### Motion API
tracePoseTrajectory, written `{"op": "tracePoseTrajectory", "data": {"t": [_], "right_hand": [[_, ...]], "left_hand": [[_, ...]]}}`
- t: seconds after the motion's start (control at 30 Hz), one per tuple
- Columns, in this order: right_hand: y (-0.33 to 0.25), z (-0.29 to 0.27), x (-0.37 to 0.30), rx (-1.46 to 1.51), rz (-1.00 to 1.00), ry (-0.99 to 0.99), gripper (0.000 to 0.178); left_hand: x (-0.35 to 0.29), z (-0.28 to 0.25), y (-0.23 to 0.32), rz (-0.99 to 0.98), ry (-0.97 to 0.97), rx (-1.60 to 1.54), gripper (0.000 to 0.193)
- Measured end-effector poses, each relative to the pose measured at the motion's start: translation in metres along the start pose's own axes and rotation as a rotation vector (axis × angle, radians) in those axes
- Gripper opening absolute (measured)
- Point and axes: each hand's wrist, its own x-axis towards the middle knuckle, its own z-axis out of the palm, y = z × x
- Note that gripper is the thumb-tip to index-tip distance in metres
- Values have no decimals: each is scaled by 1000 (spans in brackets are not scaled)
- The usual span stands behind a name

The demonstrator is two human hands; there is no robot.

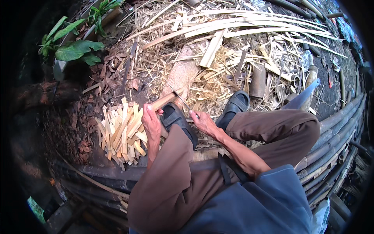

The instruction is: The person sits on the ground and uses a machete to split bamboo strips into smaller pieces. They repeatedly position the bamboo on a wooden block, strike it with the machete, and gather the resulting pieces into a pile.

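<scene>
My left hand grips a short split-bamboo piece by its lower end, with the far end angled up and to the right. In my right hand is a knife, its thin dark blade slanting up and left. The blade crosses the bamboo piece near its far end and appears to touch it. Just left of my left hand lies a heap of similar short bamboo pieces. Behind the knife, a worn log rests on the ground among shavings.
Long bamboo strips stretch across the far ground. A bamboo tube and a saw lie to the right, near stacked bamboo poles. A leafy plant grows at the far left. My sandalled feet flank the work spot.
</scene>
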Motion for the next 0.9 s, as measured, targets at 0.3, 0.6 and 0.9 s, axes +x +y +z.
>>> {"op": "tracePoseTrajectory", "data": {"t": [0.3, 0.6, 0.9], "right_hand": [[-8, -10, 10, -126, 112, -10, 54], [18, 0, 8, -62, 68, 24, 58], [48, -3, 12, -33, 51, 102, 60]], "left_hand": [[8, 4, -11, 46, 11, 24, 32], [32, 12, -22, 320, 213, 155, 46], [39, 53, -27, 99, 82, -865, 50]]}}
